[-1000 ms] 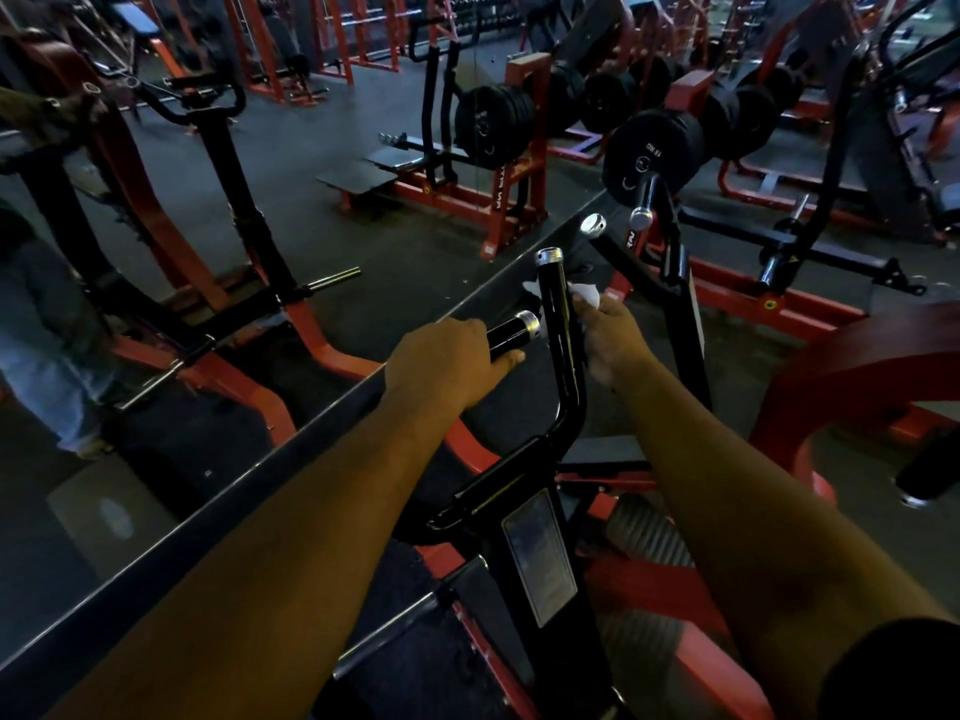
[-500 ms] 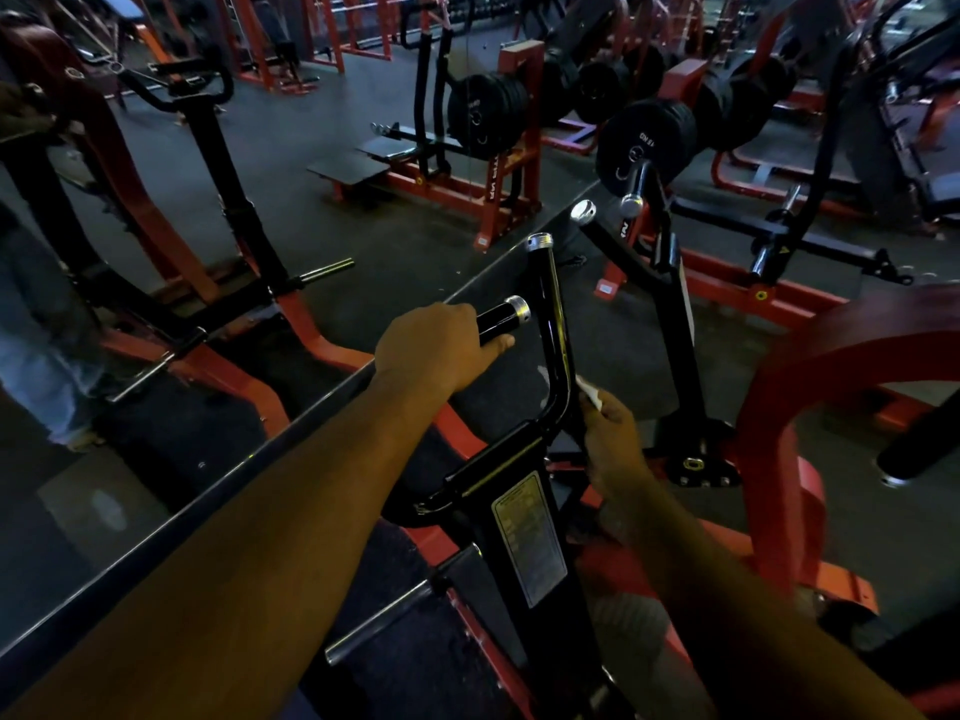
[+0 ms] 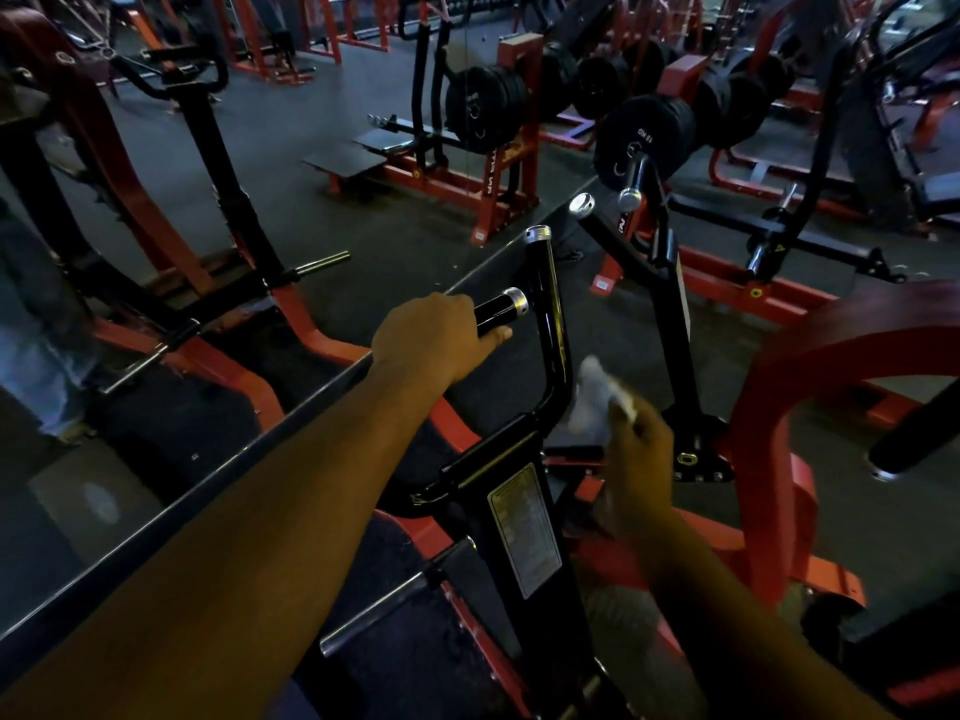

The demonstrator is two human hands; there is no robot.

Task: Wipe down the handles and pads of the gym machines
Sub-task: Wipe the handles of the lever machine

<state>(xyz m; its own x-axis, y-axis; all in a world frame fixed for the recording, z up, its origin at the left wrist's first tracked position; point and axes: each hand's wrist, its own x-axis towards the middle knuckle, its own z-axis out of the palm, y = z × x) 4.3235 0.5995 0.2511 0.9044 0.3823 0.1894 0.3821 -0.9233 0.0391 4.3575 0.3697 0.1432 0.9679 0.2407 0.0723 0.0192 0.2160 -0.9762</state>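
Observation:
A black machine arm rises in front of me and ends in two chrome-capped handles. My left hand (image 3: pixel 434 343) is wrapped around the short side handle (image 3: pixel 501 309). The tall upright handle (image 3: pixel 545 304) stands just right of it. My right hand (image 3: pixel 636 454) pinches a white wipe (image 3: pixel 592 400) a little to the right of the bend in the upright handle; I cannot tell if the wipe touches the bar. A white label (image 3: pixel 524 527) is stuck on the arm below.
A second black handle arm (image 3: pixel 636 262) stands behind. A thick red frame tube (image 3: pixel 779 387) curves at the right. A mirror edge (image 3: pixel 208 485) runs diagonally on the left, reflecting a person's legs (image 3: pixel 36 356). Red racks with black weight plates (image 3: pixel 644 135) fill the back.
My right hand slid the wipe down the upright handle from near its top to its bend, then drew slightly away to the right. My left hand kept its grip on the side handle.

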